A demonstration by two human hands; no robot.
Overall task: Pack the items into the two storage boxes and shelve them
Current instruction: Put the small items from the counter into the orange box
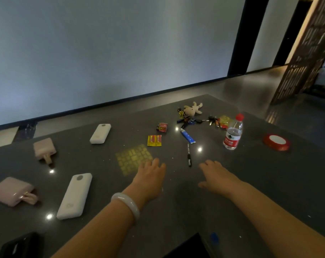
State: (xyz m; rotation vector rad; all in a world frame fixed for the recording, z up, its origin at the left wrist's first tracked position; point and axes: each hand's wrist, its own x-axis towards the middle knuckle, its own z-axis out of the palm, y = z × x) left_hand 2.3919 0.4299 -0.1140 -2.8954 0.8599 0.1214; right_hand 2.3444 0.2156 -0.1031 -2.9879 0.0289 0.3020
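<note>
Lying scattered over a dark counter (251, 183) are the things to pack. At lower left a white power bank (75, 196) lies lengthwise, with a pink pouch (11, 191) at the left edge beside it. Higher on the left sits a second pink pouch (44, 148), and right of that a second white power bank (100, 133). Near the middle of the frame a yellow battery card (154, 140) lies flat, and just above it a small red battery pack (162, 127). To the right of these a blue tube (187, 136) lies at a slant, with a black pen (189, 155) below it. Farther up, a plush toy (193, 108) lies beside a heap of keys (191, 120); a yellow-red packet (224, 121) lies right of the keys. A water bottle (233, 134) with a red cap stands upright at right of centre, and a red tape roll (276, 142) lies flat well apart to its right.

Both hands reach out above the counter at lower centre, holding nothing. The left hand (149, 178), with a pale bangle (126, 204) on its wrist, has relaxed fingers spread just below a yellowish grid patch (133, 158) on the counter. The right hand (216, 176) has loose, open fingers, close to the pen's lower end but apart from it.

A dark object (21, 245) shows at the bottom left corner. Behind the counter are a pale wall (102, 53) and, at upper right, a wooden lattice screen (305, 49).
</note>
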